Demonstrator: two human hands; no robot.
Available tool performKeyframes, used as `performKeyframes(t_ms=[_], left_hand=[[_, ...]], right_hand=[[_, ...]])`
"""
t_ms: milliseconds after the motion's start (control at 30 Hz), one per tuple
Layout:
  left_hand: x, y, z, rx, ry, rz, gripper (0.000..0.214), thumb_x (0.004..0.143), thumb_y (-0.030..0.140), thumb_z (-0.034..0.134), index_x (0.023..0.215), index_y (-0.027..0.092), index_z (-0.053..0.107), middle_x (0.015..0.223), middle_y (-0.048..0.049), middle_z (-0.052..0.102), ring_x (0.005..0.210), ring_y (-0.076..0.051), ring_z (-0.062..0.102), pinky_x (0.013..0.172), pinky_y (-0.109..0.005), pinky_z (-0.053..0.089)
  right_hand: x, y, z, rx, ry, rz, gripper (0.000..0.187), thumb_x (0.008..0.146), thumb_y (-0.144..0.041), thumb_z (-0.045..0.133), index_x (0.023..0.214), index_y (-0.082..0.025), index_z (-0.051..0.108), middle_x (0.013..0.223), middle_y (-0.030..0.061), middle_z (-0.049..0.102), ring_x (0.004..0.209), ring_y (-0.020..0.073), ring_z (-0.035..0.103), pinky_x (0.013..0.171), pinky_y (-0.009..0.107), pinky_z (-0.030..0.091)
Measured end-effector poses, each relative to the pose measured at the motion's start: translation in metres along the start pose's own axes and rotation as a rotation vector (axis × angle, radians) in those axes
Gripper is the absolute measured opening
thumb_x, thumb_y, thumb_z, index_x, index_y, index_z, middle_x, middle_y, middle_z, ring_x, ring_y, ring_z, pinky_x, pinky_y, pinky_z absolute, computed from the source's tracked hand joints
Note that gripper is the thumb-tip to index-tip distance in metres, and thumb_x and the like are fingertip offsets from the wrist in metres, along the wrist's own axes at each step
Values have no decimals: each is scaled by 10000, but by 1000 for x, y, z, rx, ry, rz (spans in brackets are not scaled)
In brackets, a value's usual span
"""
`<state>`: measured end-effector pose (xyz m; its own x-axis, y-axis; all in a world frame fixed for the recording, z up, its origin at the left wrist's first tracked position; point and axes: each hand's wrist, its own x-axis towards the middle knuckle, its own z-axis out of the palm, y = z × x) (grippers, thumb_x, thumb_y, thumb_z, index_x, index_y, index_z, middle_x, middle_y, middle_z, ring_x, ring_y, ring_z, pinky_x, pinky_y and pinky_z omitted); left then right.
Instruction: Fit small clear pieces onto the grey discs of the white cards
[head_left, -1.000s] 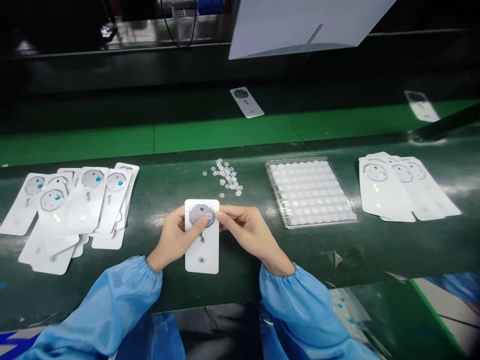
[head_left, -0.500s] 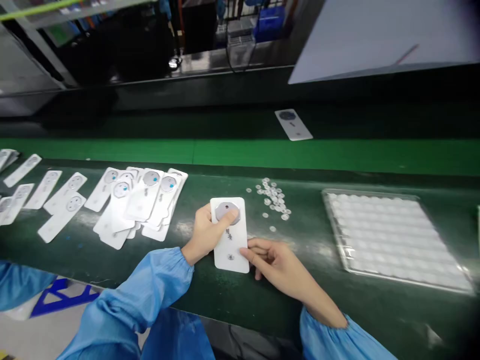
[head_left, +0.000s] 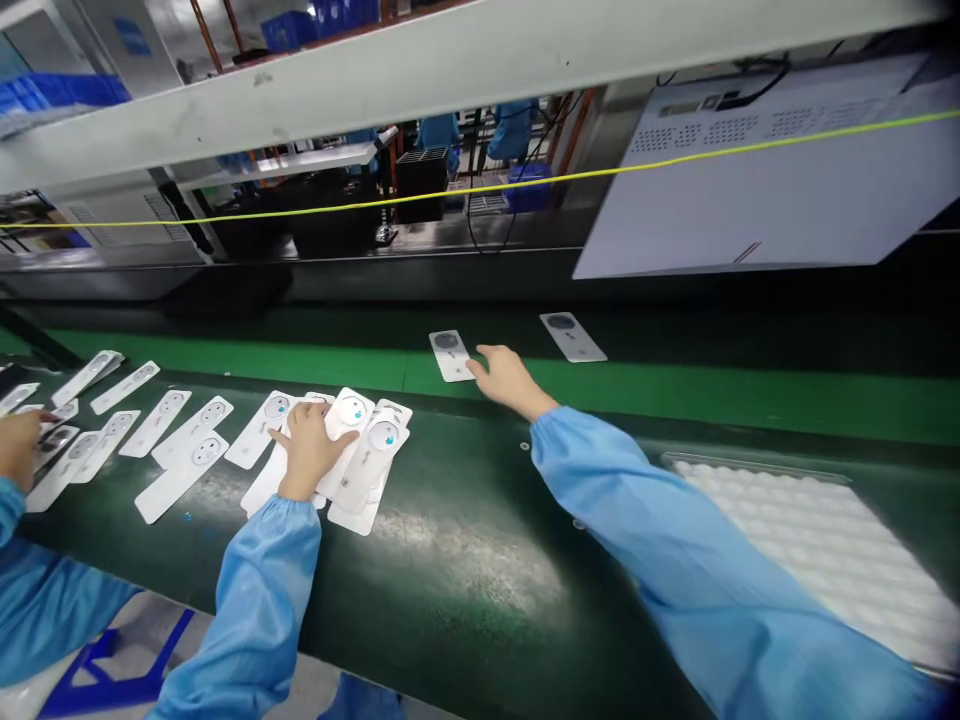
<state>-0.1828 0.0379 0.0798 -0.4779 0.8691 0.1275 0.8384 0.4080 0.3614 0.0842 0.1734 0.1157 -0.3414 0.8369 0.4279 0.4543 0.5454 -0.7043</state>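
My right hand (head_left: 511,382) reaches out over the green strip, fingers apart, its fingertips at the right edge of a white panel (head_left: 459,372) with a grey round area at one end. Whether they touch it I cannot tell. My left hand (head_left: 309,450) is spread over a heap of similar white panels, its thumb by a panel with blue dots (head_left: 349,412). Another overlapping panel (head_left: 366,470) lies just right of it. Part of the heap is hidden beneath the left hand.
A second panel (head_left: 576,340) lies on the strip. A clear tray of white round pieces (head_left: 810,540) stands at right, partly behind my right sleeve. More panels (head_left: 181,478) lie at left, near another person's hand (head_left: 16,445). A yellow cord (head_left: 450,196) crosses above.
The panel I held in both hands now lies on the green strip, let go. My right hand has moved forward; my left hand has gone left to the heap. The view has tilted up.
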Motion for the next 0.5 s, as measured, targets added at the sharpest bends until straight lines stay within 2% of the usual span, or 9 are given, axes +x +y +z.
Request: performKeyframes(t_ms=[67, 133, 167, 233, 300, 367, 433, 500], left_hand=[[4, 0, -1, -99, 53, 80, 361, 854, 337, 705, 1163, 203, 575, 1328, -165, 624, 1335, -375, 515, 1160, -775, 130], [6, 3, -5, -239, 77, 168, 280, 871, 332, 670, 1101, 205, 572, 1210, -142, 686, 1216, -354, 613, 1163, -684, 270], [6, 5, -8, -315, 73, 193, 269, 872, 344, 667, 1082, 204, 571, 1159, -138, 705, 1160, -348, 646, 1121, -618, 373], [3, 15, -15, -487, 25, 185, 306, 865, 399, 687, 1065, 202, 566, 1047, -127, 734, 1028, -335, 700, 931, -484, 537], [-5, 32, -20, -687, -97, 141, 387, 853, 461, 723, 1081, 197, 556, 928, -91, 747, 847, -288, 724, 728, -370, 575], [-21, 54, -19, -899, -297, 118, 470, 832, 479, 770, 1128, 188, 549, 907, -64, 752, 738, -231, 715, 621, -291, 560], [-43, 77, -8, -1101, -486, 127, 509, 819, 442, 801, 1180, 177, 558, 1012, -74, 754, 799, -213, 727, 656, -271, 578], [-64, 97, 11, -1245, -602, 115, 487, 820, 402, 804, 1191, 169, 591, 1087, -82, 744, 867, -205, 727, 725, -271, 589]], right_hand=[[-22, 1, 15, 30, -101, 3, 216, 1043, -301, 594, 1127, -137, 706, 1097, 90, 730, 939, 211, 719, 846, 389, 609], [-49, -2, 25, 72, -199, 20, 174, 1006, -240, 621, 1098, -153, 742, 1100, 102, 765, 928, 226, 740, 831, 375, 617], [-61, -5, 27, 90, -231, 27, 179, 988, -224, 633, 1107, -163, 752, 1118, 105, 771, 930, 231, 748, 825, 367, 620], [-81, -14, 27, 117, -256, 39, 228, 964, -228, 655, 1169, -183, 742, 1177, 105, 763, 973, 236, 749, 839, 360, 622], [-93, -25, 23, 193, -234, 79, 286, 956, -262, 662, 1224, -180, 718, 1191, 114, 757, 1028, 241, 738, 856, 356, 615], [-104, -33, 14, 358, -213, 147, 313, 944, -319, 675, 1218, -170, 706, 1124, 113, 771, 1009, 241, 737, 807, 337, 611], [-117, -37, 4, 539, -204, 224, 289, 937, -399, 678, 1093, -160, 720, 965, 93, 778, 861, 226, 743, 714, 313, 598], [-134, -35, -7, 616, -220, 290, 326, 932, -481, 671, 947, -157, 708, 809, 61, 743, 685, 192, 707, 629, 290, 568]])
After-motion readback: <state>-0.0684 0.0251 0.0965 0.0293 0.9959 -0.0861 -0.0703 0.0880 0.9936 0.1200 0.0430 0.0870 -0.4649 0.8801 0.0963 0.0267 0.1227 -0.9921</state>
